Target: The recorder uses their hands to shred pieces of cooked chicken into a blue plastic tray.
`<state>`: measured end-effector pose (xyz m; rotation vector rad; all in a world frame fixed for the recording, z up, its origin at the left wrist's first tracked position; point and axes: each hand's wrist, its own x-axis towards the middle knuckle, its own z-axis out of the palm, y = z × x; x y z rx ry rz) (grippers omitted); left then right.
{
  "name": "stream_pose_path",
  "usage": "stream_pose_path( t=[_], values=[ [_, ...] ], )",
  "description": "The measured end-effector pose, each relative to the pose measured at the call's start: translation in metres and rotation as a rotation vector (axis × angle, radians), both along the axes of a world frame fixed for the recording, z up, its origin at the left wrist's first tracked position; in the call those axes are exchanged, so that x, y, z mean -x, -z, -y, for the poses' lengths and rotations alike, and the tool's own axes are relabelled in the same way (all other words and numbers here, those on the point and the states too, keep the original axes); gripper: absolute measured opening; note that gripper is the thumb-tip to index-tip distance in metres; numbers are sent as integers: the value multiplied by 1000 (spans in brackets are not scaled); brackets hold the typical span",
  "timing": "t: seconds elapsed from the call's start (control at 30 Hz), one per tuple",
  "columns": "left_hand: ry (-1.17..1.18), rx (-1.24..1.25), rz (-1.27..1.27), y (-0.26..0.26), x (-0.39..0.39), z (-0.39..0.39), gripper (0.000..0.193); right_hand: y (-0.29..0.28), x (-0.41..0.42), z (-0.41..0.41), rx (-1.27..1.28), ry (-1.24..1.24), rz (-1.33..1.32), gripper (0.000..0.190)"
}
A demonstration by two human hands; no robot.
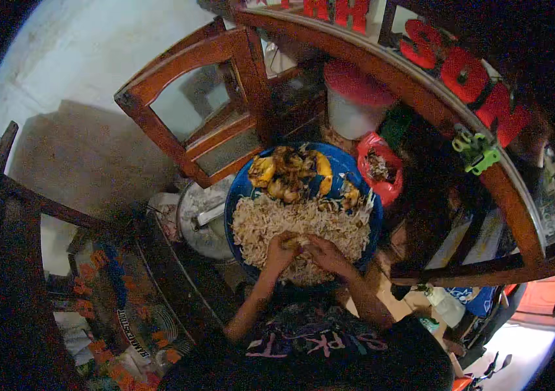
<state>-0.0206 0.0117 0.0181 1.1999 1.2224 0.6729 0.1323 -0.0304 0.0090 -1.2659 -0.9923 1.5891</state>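
Before me is a round blue plastic basin (pixel 342 159), with a thick layer of pale shredded meat (pixel 302 215), likely chicken, over its near and middle part. Larger browned chicken pieces (pixel 287 183) with yellow parts lie along its far side. My left hand (pixel 283 248) and my right hand (pixel 325 253) meet low over the shreds, fingertips close together. Pinched between them is a small pale piece of meat (pixel 302 240), partly hidden by the fingers. Both forearms reach in from the near side of the basin.
Right of the basin sits a red plastic bag (pixel 392 194) with scraps inside. Behind stands a white bucket (pixel 350 115) with a red lid. A round metal pot (pixel 190 239) touches the left side. A wooden glazed door (pixel 253 83) hangs over the far left; a curved wooden rail (pixel 434 105) runs at right.
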Motion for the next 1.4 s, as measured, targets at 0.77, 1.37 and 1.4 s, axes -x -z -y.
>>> stream_pose_path(
  t=[0.77, 1.37, 1.4],
  values=[
    [-6, -50, -11, 0, -4, -1, 26, 1, 1, 7, -108, -129, 553, 36],
    [-25, 64, 47, 49, 14, -1, 29, -33, 16, 1, 0, -146, 433, 41],
    [-15, 66, 53, 44, 13, -3, 29, -32, 17, 2, 5, -137, 439, 41]
  ],
)
